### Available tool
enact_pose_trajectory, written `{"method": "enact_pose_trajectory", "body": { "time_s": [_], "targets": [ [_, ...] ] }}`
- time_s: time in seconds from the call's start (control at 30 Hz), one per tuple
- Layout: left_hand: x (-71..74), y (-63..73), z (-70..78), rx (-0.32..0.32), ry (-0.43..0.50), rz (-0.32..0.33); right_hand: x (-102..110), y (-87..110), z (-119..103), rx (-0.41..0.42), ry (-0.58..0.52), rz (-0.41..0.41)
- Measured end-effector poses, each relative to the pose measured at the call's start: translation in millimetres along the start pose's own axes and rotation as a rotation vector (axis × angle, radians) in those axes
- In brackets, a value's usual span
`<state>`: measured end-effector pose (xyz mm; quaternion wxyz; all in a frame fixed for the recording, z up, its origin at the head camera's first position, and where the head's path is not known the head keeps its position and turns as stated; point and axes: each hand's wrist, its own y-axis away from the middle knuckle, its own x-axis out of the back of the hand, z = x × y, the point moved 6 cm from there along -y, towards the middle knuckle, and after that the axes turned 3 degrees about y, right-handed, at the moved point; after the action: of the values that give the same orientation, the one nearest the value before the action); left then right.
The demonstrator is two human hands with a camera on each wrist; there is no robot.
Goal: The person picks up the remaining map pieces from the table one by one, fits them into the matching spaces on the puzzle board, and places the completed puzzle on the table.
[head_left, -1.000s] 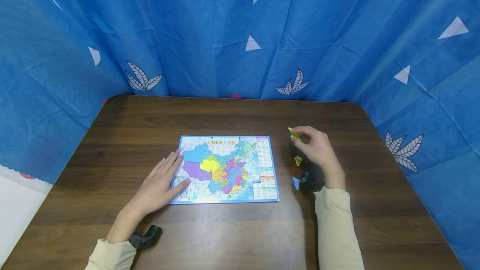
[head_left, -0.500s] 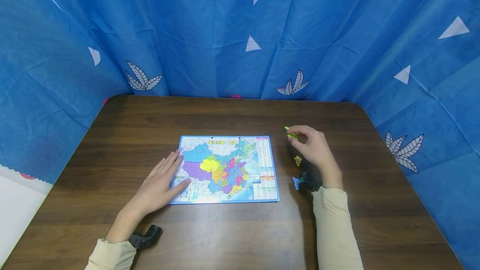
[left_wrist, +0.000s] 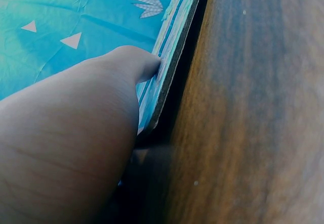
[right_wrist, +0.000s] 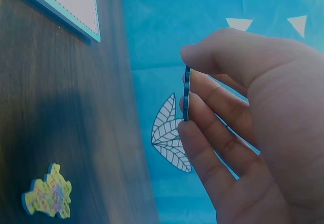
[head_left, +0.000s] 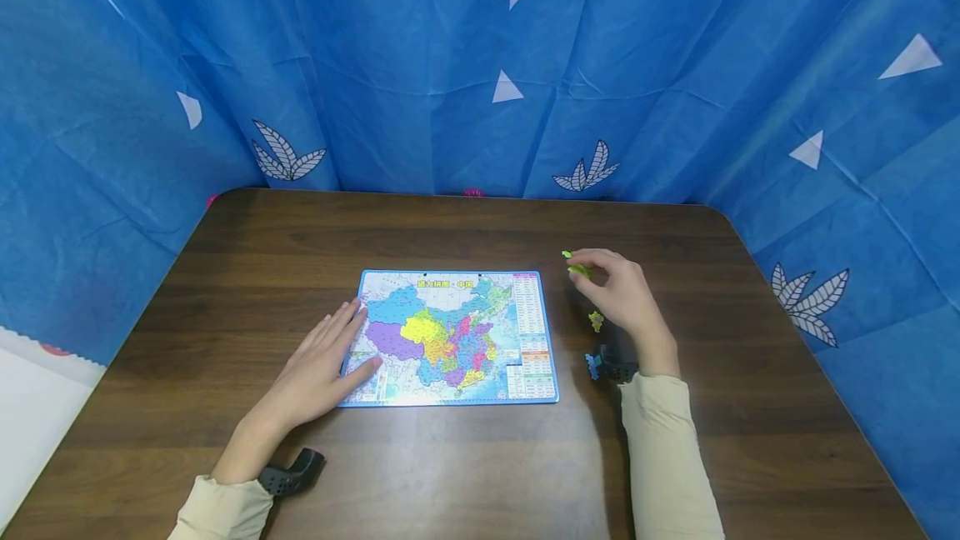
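Observation:
A China map puzzle board (head_left: 537, 390) with a blue border lies flat on the table. Spread over its left edge, my left hand (head_left: 318, 369) rests with straight fingers; the left wrist view has the thumb (left_wrist: 144, 64) against the board's edge. To the right of the board, my right hand (head_left: 628, 294) pinches a yellow-green puzzle piece (head_left: 578, 270) above the table. That same piece (right_wrist: 187, 95) appears edge-on between thumb and fingertips in the right wrist view, its printed face hidden. Below this hand lie a small yellow puzzle piece (head_left: 596, 321) and a blue puzzle piece (head_left: 592, 366).
The brown wooden table (head_left: 450, 473) runs back to a blue curtain (head_left: 420, 65) that hangs behind and at both sides. Something white (head_left: 37, 407) shows at the left beyond the table edge. Each wrist carries a black camera (head_left: 292, 473).
My right hand has drifted a little left, toward the board, with the yellow-green puzzle piece still pinched. The left hand and the board have stayed in place.

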<state>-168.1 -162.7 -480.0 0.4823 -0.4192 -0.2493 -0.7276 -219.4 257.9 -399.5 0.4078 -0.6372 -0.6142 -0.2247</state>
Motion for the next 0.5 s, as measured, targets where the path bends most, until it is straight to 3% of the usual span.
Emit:
{"method": "enact_pose_trajectory", "body": {
  "time_s": [0.5],
  "targets": [
    [1.8,-0.8,0.7,0.004,0.003,-0.002,-8,-4.0,-15,0.032,-0.015,0.003]
  ]
}}
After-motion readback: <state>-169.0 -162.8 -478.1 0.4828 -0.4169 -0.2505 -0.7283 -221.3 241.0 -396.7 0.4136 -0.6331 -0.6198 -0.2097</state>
